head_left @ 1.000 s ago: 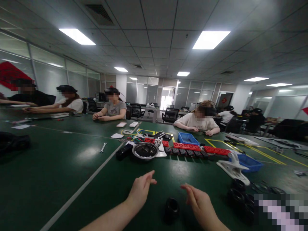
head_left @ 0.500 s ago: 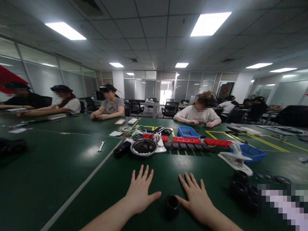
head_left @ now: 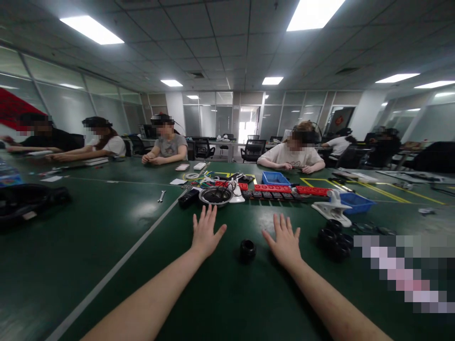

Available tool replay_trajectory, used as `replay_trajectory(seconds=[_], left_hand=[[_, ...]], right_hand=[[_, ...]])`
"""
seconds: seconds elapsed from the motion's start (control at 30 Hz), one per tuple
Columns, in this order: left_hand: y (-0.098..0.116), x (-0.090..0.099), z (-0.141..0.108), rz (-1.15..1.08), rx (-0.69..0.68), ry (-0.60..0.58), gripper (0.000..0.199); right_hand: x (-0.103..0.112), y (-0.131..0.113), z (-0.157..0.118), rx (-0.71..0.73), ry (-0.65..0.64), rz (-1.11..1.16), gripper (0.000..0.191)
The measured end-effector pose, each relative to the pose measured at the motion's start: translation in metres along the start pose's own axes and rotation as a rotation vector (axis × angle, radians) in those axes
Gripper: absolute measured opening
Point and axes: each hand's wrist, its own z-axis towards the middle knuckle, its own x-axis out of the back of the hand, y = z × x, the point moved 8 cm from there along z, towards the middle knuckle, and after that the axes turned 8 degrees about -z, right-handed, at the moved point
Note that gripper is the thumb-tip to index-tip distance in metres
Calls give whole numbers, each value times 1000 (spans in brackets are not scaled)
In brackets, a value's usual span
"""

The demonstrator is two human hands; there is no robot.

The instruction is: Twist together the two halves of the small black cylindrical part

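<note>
My left hand (head_left: 206,234) is stretched out over the green table (head_left: 149,293), fingers apart and nothing in it. To the right, my right hand (head_left: 285,242) is likewise spread and holds nothing. A black cylindrical piece with a round hole in its top (head_left: 248,250) stands on the table between the two hands, nearer the right one and touched by neither. Just beyond my left fingertips lies a round metal dish (head_left: 215,196) with dark contents and a cable. A cluster of similar black round pieces (head_left: 335,239) sits right of my right hand.
Beyond my hands are red and black strips (head_left: 272,189), a blue tray (head_left: 275,179), a white clamp stand (head_left: 332,208) and another blue tray (head_left: 357,202). A wrench (head_left: 161,196) lies to the left. Several people sit around the table's far side.
Both hands have moved forward, away from me, and my right thumb is now clear of the black piece. My head view has tilted downward slightly.
</note>
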Motion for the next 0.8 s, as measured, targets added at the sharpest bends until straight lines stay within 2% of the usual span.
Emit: replay_trajectory(seconds=[0.07,0.1,0.27,0.4,0.5,0.6,0.7,0.8], left_hand=[[-6,1,-1,37,91,-2,69],[-7,-5,-1,57,108,-55,72],[-10,-37,0,48,95,-306,85],[-14,-44,0,38,103,-357,85],[-12,-40,-1,10,107,-346,84],[-7,-32,-3,-42,100,-285,84],[-4,-14,-3,-103,90,-153,81],[-2,6,0,-196,70,-51,61]], right_hand=[[-3,5,-1,-50,-27,-10,70],[-8,4,-2,-35,-60,-11,72],[-30,-3,1,78,-201,9,79],[-36,-2,4,69,-234,30,79],[-34,-3,5,63,-233,39,77],[-26,-3,3,58,-197,53,76],[-5,-3,0,63,-78,83,74],[24,-2,-3,93,49,149,50]])
